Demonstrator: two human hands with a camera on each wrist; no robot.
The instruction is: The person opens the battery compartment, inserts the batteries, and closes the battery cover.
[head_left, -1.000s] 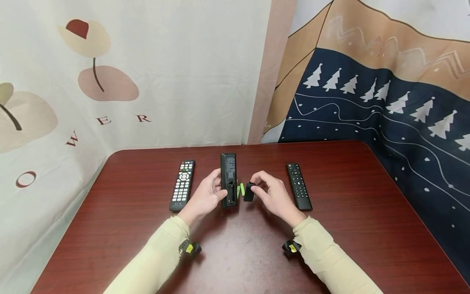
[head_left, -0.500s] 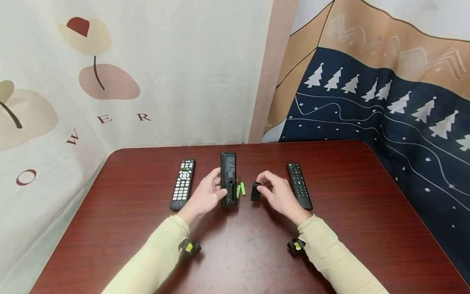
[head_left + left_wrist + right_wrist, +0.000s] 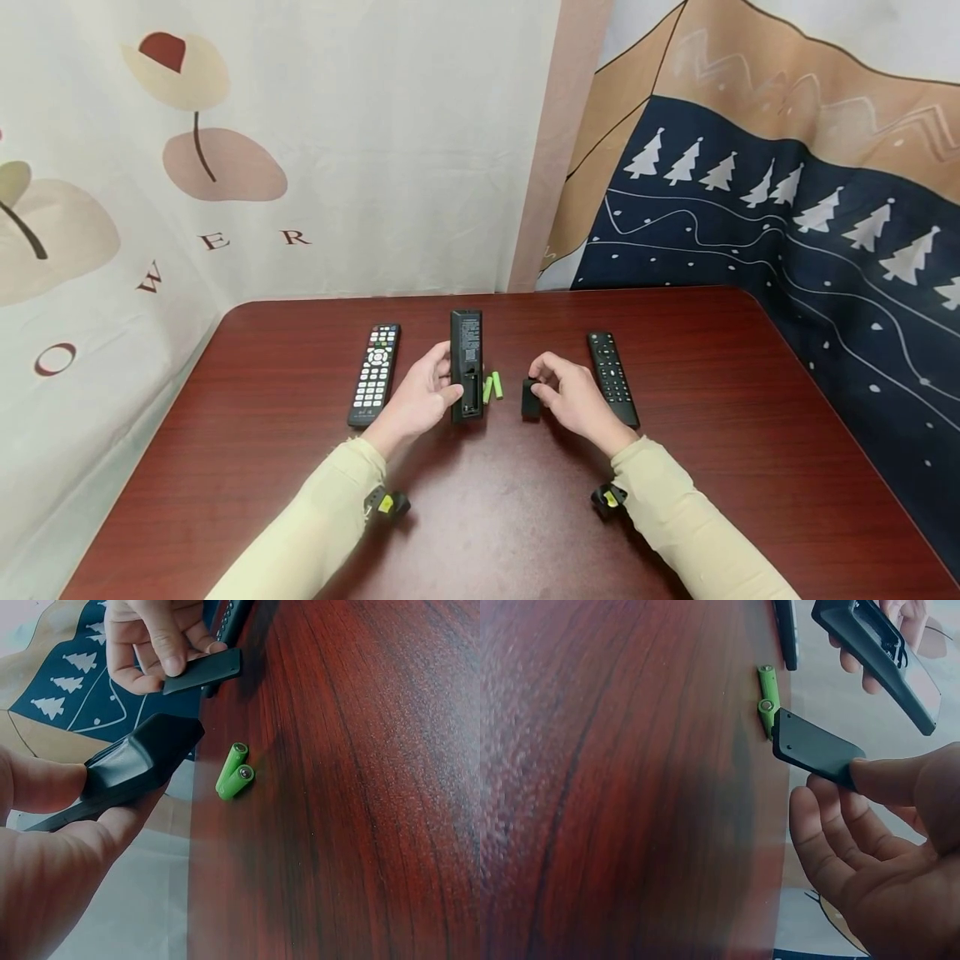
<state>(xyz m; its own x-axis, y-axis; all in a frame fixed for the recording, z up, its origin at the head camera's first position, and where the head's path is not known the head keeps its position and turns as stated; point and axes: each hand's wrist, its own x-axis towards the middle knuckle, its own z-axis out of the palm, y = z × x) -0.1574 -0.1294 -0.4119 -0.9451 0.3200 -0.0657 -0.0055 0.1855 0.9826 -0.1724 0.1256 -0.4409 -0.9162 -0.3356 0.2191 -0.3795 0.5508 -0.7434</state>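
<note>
My left hand (image 3: 422, 390) grips a black remote control (image 3: 468, 350) back side toward me, thumb on its lower edge. Its battery compartment (image 3: 885, 634) lies uncovered, with no battery seen inside. To the right, my right hand (image 3: 573, 396) pinches a small black battery cover (image 3: 817, 746) between thumb and fingers, held above the table. Two green batteries (image 3: 234, 771) lie close together on the table between the hands, just right of the held remote in the head view.
A black remote with white buttons (image 3: 374, 375) lies left of my left hand. Another black remote (image 3: 611, 379) lies beside my right hand. The dark red table (image 3: 480, 517) reaches back to a printed curtain (image 3: 390, 150).
My right hand has moved right with the battery cover, away from the held remote and the batteries, and the cover is slightly lower in view. My left hand stays in place.
</note>
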